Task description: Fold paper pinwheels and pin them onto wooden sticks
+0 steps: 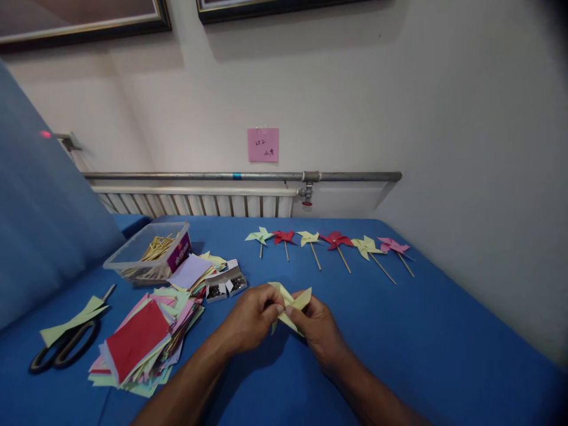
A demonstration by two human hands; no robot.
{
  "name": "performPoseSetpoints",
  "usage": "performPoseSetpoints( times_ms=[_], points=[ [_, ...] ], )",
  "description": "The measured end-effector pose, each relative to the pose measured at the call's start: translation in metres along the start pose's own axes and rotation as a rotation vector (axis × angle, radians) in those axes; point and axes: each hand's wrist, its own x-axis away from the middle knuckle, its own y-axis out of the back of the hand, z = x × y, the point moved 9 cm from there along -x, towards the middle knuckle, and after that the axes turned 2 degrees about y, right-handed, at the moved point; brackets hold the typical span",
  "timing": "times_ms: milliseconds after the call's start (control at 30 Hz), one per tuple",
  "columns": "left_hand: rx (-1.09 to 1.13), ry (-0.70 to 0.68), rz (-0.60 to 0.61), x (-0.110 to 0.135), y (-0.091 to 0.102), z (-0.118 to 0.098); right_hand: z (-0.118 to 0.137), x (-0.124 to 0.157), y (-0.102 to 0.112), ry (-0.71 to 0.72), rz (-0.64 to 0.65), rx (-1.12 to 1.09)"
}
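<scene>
A pale yellow paper pinwheel (290, 319) is held between my two hands, above the blue table (368, 361). My left hand (255, 313) pinches it from the left, thumb near its middle. From the other side my right hand (318, 328) grips it, and its thumb also presses close to the centre. Both thumbs nearly meet there, hiding whatever lies under them. No stick shows on this pinwheel. Left of my hands stands a small open box of metal pins (226, 284).
Finished pinwheels on sticks (336, 239) lie in a row at the back. At left are a stack of coloured paper (137, 340), a clear plastic tub (133, 248) of wooden sticks, and scissors (77, 346) under a pale green paper strip (75, 320). A radiator (213, 204) stands behind the table.
</scene>
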Motion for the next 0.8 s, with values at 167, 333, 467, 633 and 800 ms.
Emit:
performPoseSetpoints(
  times_ms=[167, 333, 467, 633, 800],
  points=[
    [0.042, 0.006, -0.006, 0.0, -0.001, 0.003, 0.001, 0.0, -0.001, 0.004, 0.012, 0.008],
    [0.024, 0.011, -0.022, 0.0, -0.001, 0.006, 0.002, 0.0, -0.004, 0.005, 0.037, 0.014],
    [0.022, 0.016, -0.041, 0.0, 0.0, 0.008, 0.002, 0.001, -0.004, -0.002, 0.035, 0.002],
    [0.008, 0.059, -0.094, 0.0, 0.002, 0.009, 0.006, 0.003, -0.004, -0.005, 0.042, 0.031],
    [-0.009, 0.11, -0.149, 0.001, 0.003, 0.015, 0.002, 0.0, -0.005, -0.005, 0.059, 0.021]
  ],
)
